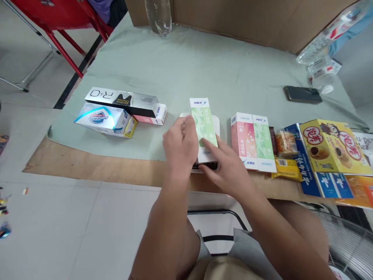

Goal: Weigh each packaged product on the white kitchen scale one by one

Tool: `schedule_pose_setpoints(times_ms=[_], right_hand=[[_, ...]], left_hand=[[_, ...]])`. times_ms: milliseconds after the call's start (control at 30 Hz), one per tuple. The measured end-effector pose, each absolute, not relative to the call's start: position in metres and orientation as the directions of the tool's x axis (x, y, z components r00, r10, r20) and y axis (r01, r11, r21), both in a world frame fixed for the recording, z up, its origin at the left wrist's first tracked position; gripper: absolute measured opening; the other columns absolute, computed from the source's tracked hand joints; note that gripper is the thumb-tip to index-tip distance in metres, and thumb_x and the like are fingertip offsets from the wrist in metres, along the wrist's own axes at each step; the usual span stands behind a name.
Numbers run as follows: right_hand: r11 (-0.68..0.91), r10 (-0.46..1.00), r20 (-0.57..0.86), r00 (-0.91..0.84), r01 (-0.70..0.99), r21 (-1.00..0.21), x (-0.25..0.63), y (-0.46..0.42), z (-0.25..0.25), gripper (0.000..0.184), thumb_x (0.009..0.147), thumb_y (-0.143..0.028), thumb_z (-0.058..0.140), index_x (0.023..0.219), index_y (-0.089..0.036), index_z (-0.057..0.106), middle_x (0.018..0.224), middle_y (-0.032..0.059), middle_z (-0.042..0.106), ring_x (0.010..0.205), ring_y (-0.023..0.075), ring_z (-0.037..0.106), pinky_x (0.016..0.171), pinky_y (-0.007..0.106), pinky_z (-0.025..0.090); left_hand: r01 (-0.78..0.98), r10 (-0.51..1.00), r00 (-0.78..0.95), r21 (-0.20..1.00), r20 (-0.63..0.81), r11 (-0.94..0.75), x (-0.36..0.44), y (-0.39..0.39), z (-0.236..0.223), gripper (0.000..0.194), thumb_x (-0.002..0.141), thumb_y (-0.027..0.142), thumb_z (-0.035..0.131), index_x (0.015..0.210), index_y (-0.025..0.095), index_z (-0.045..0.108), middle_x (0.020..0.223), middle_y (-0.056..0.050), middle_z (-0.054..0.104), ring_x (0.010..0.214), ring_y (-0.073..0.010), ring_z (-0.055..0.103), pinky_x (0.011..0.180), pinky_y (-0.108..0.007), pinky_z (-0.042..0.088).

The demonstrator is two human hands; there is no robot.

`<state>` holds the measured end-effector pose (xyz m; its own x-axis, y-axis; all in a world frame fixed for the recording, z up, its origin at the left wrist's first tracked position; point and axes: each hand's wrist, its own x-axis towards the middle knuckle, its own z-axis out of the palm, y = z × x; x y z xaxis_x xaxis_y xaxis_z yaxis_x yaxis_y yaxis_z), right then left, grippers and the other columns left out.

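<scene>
A green and white carton [201, 116] lies lengthwise in front of me, on top of a white flat object [216, 124] with a dark front part [213, 166]. Against the carton's left edge is my left hand [181, 142], its fingers curled closed; whatever they hold is hidden. My right hand [229, 165] grips the carton's near right end, the index finger on its top face and the thumb low by the dark part. Right of that hand, a pink and white carton [243, 140] lies beside another green and white carton [264, 142].
At left lie a silver-black box [122, 102], a white-blue soap box [100, 118] and a pink-white box [160, 114]. Snack packs [286, 143], blue boxes [305, 171] and a yellow box [335, 147] crowd the right. Behind are a phone [303, 94], bottles [159, 17] and cardboard [233, 17].
</scene>
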<state>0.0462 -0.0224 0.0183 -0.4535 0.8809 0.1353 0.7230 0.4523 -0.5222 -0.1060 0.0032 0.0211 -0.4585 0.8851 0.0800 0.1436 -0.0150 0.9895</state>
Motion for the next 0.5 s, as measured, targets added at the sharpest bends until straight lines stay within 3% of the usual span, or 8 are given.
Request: schedule_pose_setpoints(times_ms=[67, 133, 233, 333, 500], right_hand=[[0.493, 0.857, 0.153, -0.492, 0.694, -0.525, 0.047, -0.021, 0.016, 0.049, 0.098, -0.027, 0.059, 0.148, -0.026, 0.059, 0.162, 0.0169, 0.051, 0.144, 0.0354, 0.058, 0.101, 0.052, 0.063], [0.535, 0.843, 0.258, -0.472, 0.682, -0.499, 0.054, -0.022, 0.017, 0.044, 0.100, -0.024, 0.057, 0.144, -0.025, 0.064, 0.163, 0.0170, 0.051, 0.141, 0.0350, 0.061, 0.098, 0.050, 0.065], [0.595, 0.796, 0.435, -0.420, 0.673, -0.439, 0.080, -0.023, 0.025, 0.047, 0.098, -0.018, 0.061, 0.144, -0.028, 0.063, 0.165, 0.0141, 0.049, 0.142, 0.0331, 0.061, 0.101, 0.047, 0.064], [0.617, 0.753, 0.521, -0.402, 0.706, -0.348, 0.124, -0.021, 0.034, 0.062, 0.093, -0.015, 0.068, 0.150, -0.034, 0.057, 0.165, 0.0107, 0.050, 0.139, 0.0332, 0.064, 0.102, 0.046, 0.064], [0.559, 0.757, 0.542, -0.365, 0.791, -0.248, 0.193, -0.019, 0.032, 0.066, 0.094, -0.024, 0.070, 0.156, -0.036, 0.050, 0.155, 0.0103, 0.061, 0.138, 0.0352, 0.064, 0.109, 0.053, 0.059]], left_hand=[[0.181, 0.870, -0.484, 0.983, 0.093, -0.005, -0.102, 0.002, 0.023, 0.057, 0.100, 0.069, 0.047, 0.078, 0.022, 0.069, 0.077, -0.006, 0.074, 0.089, -0.0248, 0.076, 0.078, -0.034, 0.061], [0.178, 0.875, -0.468, 0.983, 0.125, -0.045, -0.096, 0.000, 0.026, 0.057, 0.101, 0.068, 0.046, 0.080, 0.022, 0.072, 0.075, -0.005, 0.074, 0.085, -0.0232, 0.077, 0.074, -0.033, 0.061], [0.132, 0.908, -0.338, 0.968, 0.248, -0.216, -0.080, -0.001, 0.030, 0.057, 0.102, 0.068, 0.042, 0.103, 0.021, 0.076, 0.101, -0.007, 0.081, 0.101, -0.0248, 0.078, 0.081, -0.034, 0.064], [0.122, 0.924, -0.114, 0.928, 0.366, -0.352, -0.055, -0.003, 0.033, 0.055, 0.104, 0.063, 0.042, 0.122, 0.021, 0.072, 0.134, -0.011, 0.075, 0.124, -0.0272, 0.073, 0.098, -0.039, 0.064], [0.274, 0.859, 0.062, 0.819, 0.508, -0.504, -0.010, -0.004, 0.025, 0.041, 0.106, 0.041, 0.042, 0.124, 0.016, 0.069, 0.126, -0.015, 0.078, 0.120, -0.0240, 0.074, 0.102, -0.038, 0.062]])
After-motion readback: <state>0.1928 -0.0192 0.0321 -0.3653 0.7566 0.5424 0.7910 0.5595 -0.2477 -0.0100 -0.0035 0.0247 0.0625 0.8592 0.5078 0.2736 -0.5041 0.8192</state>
